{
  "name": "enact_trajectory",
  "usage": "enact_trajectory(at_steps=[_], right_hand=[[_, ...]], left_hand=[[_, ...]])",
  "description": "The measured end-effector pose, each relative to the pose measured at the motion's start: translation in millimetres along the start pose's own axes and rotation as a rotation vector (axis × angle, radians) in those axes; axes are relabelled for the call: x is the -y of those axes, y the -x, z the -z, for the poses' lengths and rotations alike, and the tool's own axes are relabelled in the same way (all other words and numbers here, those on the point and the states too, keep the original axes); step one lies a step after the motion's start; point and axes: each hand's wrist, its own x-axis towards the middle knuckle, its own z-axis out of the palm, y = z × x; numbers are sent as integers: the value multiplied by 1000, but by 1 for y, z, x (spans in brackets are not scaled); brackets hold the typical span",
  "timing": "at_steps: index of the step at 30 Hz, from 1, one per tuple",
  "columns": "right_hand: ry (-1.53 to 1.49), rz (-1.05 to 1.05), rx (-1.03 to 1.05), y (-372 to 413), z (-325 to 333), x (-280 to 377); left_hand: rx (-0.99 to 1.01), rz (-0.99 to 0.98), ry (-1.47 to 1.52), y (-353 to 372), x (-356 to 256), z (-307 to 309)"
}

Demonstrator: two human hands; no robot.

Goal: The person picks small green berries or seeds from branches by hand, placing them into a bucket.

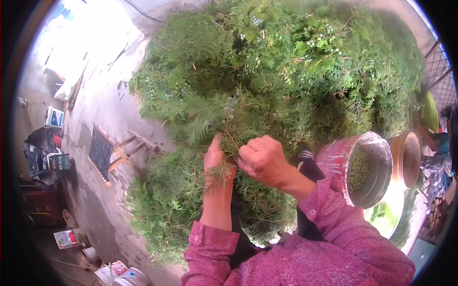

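Note:
Near the middle of the view, my left hand (215, 155) is closed round the stem of a green sprig (231, 126) with small bluish berries near its top. My right hand (260, 158) is curled into a fist just to the right, its fingertips close to the sprig's lower twigs; what they pinch is too small to make out. A large heap of leafy green branches (286, 62) spreads beyond and around both hands. To the right of my right hand, a red bucket (331, 155) tilts toward me, with many small green berries (358, 170) inside.
An orange-brown bucket (405, 159) is just right of the red one. At left, a small folding stool (102, 152) lies on the concrete floor (88, 209). Dark bags and boxes line the far left, and white buckets (131, 277) stand at the lower left.

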Motion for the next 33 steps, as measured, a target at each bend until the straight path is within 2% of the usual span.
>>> enact_trajectory(at_steps=[4,6,7,9,12,13,14,15,16,18,19,21,24,25,27,29,33], right_hand=[[-33,-33,39,-1,-1,2],[-33,-45,32,0,-2,3],[-33,-40,41,1,-3,4],[-34,-34,49,2,-5,6],[-77,-28,93,0,-2,5],[-303,-109,125,-3,2,0],[-533,-196,156,-5,7,-6],[-678,-362,93,-6,11,-10],[-820,-526,26,-7,17,-16],[-1016,-714,-114,-13,36,-33],[-1019,-719,-114,-10,39,-44],[-1379,-1000,-302,-3,41,-59],[-1562,-1029,-265,1,43,-59],[-1566,-1029,-268,1,43,-57],[-1357,-966,-186,-3,42,-54],[-1329,-949,-177,-3,41,-54],[-1300,-942,-162,-2,40,-55]], left_hand=[[-55,-26,138,16,-8,-36],[108,37,256,24,-12,-49],[107,40,254,22,-11,-45],[28,50,-64,15,-11,-25],[-43,136,-69,4,-18,-6],[-44,142,-75,4,-22,-6],[-149,142,-70,5,-27,-8],[-257,142,-66,7,-31,-12],[-261,96,0,6,-34,-12],[-265,62,54,8,-42,-12],[-261,21,111,9,-46,-14],[-321,3,96,9,-50,-18],[-368,-61,123,11,-53,-19],[-332,-66,102,10,-54,-16],[-291,-70,78,10,-53,-12],[-70,-147,79,12,-50,-10],[-23,-113,79,13,-49,-11]])
